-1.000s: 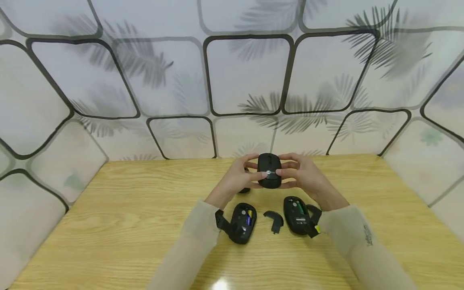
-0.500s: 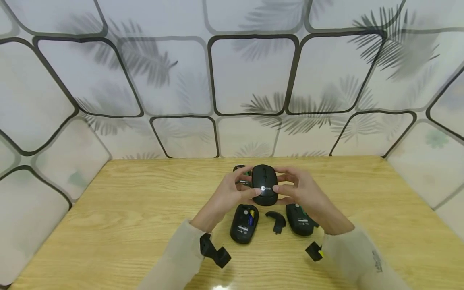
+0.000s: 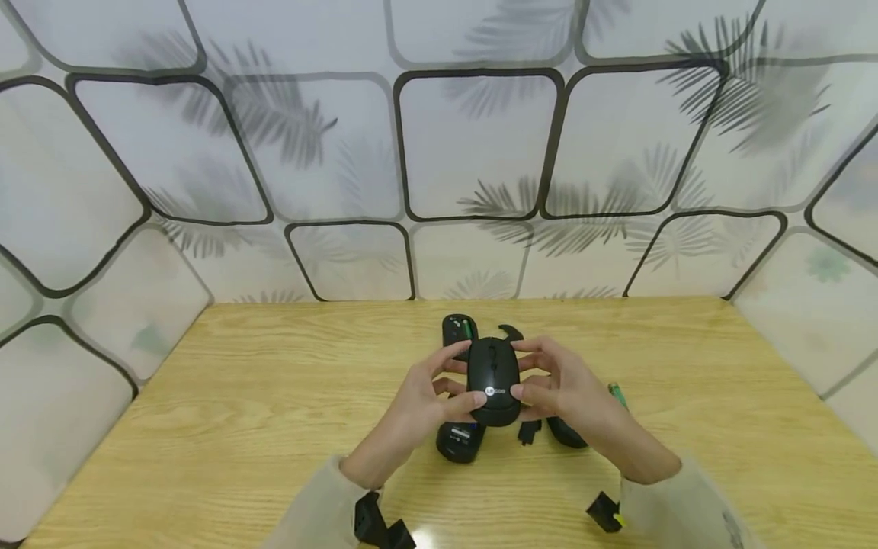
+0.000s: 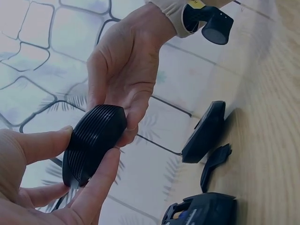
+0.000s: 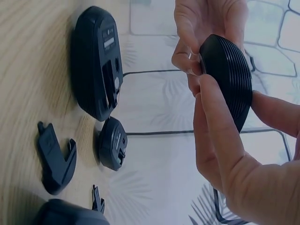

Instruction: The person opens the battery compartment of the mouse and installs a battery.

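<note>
Between my two hands is a black computer mouse (image 3: 494, 374), top side up, with a pale logo near its rear. My left hand (image 3: 428, 393) pinches its left side, thumb at the rear and fingers along the edge. My right hand (image 3: 565, 393) pinches the opposite side in the same way. Fine ridges run along the mouse's side (image 4: 93, 140) in the left wrist view. It is raised above the wooden table. Below it lies an upturned mouse (image 3: 458, 442), partly hidden. Another mouse (image 3: 568, 433) is mostly covered by my right hand.
Farther back lies an upturned mouse (image 3: 458, 328) with a green battery showing. Beside it is a curved black cover (image 3: 511, 332). A second cover (image 3: 529, 432) lies nearer. A green battery (image 3: 617, 394) shows beyond my right wrist. Patterned panels (image 3: 473, 145) stand behind the table.
Both hands have brought the held mouse down and nearer to me. The far mouse and cover have come into view, while the nearer ones are now partly hidden.
</note>
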Available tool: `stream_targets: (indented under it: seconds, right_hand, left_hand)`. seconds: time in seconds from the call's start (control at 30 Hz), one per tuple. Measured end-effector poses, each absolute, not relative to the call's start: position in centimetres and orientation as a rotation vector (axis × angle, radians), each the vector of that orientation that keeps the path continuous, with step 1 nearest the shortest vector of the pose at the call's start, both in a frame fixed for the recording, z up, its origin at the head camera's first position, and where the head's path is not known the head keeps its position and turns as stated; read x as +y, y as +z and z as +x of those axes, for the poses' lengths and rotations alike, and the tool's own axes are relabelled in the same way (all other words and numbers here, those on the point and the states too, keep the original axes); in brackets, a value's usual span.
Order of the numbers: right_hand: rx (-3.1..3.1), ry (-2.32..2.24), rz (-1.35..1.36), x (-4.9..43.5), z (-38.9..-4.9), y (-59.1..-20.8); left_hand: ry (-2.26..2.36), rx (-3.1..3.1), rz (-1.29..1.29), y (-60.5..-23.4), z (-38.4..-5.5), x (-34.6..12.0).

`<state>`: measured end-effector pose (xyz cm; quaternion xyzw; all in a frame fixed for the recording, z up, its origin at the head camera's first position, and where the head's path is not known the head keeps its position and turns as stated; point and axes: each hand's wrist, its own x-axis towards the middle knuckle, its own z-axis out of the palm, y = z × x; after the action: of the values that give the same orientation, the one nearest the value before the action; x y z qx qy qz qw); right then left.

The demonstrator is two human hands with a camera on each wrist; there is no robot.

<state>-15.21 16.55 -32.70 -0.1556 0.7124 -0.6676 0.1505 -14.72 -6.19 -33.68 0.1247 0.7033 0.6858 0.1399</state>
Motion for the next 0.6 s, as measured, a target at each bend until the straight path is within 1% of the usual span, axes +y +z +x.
stream_targets:
  seconds: [0.23,0.6]
  right_hand:
    - [1.999,-1.891,-0.446,16.4,-14.6,-33.4]
    - [1.977,-1.880,-0.493,16.2,-14.7,-33.8]
  left_hand:
    - [2.015,1.995,0.318,-34.5,-13.4,-6.4]
    - [2.037,1.998,0.335,-35.1,-13.1,-6.5]
